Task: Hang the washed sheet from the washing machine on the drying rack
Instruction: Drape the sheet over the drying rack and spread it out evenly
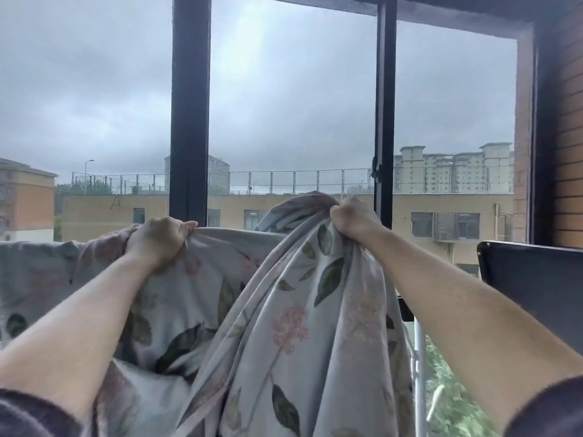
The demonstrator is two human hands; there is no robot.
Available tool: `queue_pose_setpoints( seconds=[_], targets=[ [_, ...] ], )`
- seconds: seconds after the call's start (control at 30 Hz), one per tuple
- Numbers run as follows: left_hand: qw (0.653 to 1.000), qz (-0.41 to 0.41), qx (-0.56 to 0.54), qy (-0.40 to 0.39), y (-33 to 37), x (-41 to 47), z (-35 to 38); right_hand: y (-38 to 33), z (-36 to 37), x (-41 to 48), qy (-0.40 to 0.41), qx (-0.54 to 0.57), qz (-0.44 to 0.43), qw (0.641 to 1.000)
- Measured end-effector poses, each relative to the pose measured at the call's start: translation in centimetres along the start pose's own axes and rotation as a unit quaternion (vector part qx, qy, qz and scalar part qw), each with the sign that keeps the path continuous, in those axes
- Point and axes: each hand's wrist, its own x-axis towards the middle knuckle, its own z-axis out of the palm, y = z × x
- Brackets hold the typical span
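A pale grey sheet point(284, 310) printed with green leaves and pink flowers fills the lower middle of the head view. My left hand point(157, 241) grips its upper edge, which runs level off to the left. Higher and further right, my right hand point(353, 217) holds a bunched fold raised into a peak, and the cloth hangs down from it in long folds. White tubes of the drying rack point(419, 357) show at the lower right beside the sheet; the rest of the rack is hidden behind the cloth.
A large window with dark frame posts point(189, 121) stands directly ahead, with buildings and grey sky outside. A dark flat panel point(530, 279) juts in at the right, below a brick-patterned wall point(568, 137).
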Motion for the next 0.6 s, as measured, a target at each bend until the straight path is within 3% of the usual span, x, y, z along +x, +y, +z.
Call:
queue_pose_setpoints(
  seconds=[0.2, 0.3, 0.47, 0.6],
  targets=[
    [0.998, -0.035, 0.014, -0.041, 2.3, -0.2, 0.9, 0.8, 1.8, -1.2, -0.093, -0.034, -0.067, 0.993],
    [0.999, 0.044, 0.01, 0.005, 5.1, -1.9, 1.7, 1.2, 1.4, -1.5, -0.101, -0.09, -0.082, 0.987],
    [0.974, 0.225, 0.013, -0.018, 12.3, -5.0, 2.8, 1.2, 0.6, -1.9, -0.123, -0.119, -0.082, 0.982],
    [0.979, 0.198, -0.051, 0.016, 13.2, -4.8, 3.5, 1.3, 0.9, -2.0, -0.084, -0.112, -0.076, 0.987]
  ],
)
